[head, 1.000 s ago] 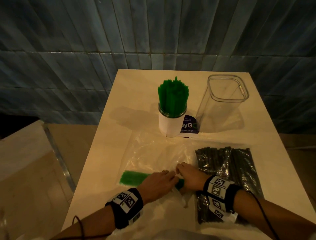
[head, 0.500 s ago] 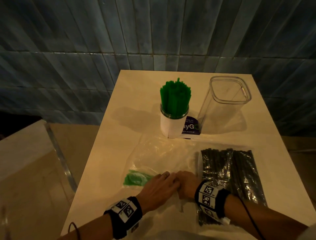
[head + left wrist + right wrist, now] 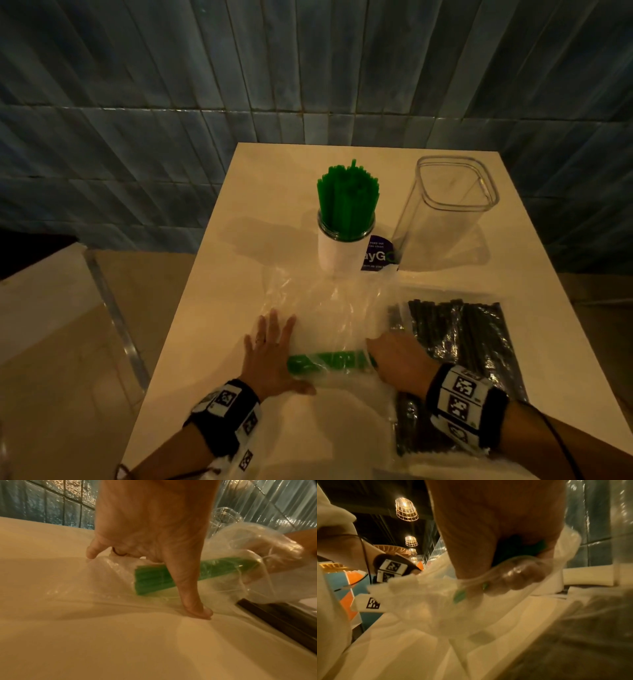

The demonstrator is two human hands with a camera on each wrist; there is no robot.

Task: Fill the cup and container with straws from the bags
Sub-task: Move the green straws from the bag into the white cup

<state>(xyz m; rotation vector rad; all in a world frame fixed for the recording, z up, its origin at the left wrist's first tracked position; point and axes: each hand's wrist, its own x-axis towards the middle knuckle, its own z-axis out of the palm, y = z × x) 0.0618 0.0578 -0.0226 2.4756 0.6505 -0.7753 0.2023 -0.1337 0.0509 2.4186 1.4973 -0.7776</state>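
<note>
A white cup (image 3: 342, 251) packed with upright green straws (image 3: 347, 202) stands mid-table, beside an empty clear container (image 3: 445, 212). A clear plastic bag (image 3: 329, 308) lies in front, with a small bundle of green straws (image 3: 329, 364) (image 3: 205, 573) inside it. My left hand (image 3: 270, 349) (image 3: 154, 534) lies flat with spread fingers, pressing the bag's left end to the table. My right hand (image 3: 394, 363) (image 3: 513, 574) is inside the bag, fingers curled round the right end of the green bundle. A bag of black straws (image 3: 459, 342) lies at the right.
The table (image 3: 219, 274) is cream, set against a blue tiled wall (image 3: 308, 68). A purple label (image 3: 376, 257) lies between cup and container. A second pale surface (image 3: 41, 308) stands to the left, across a gap. My right forearm lies over the black straw bag.
My hands, together a second ago at the bag's near edge, have moved apart. The left hand now lies flat on the bag; the green bundle has shifted right with my right hand.
</note>
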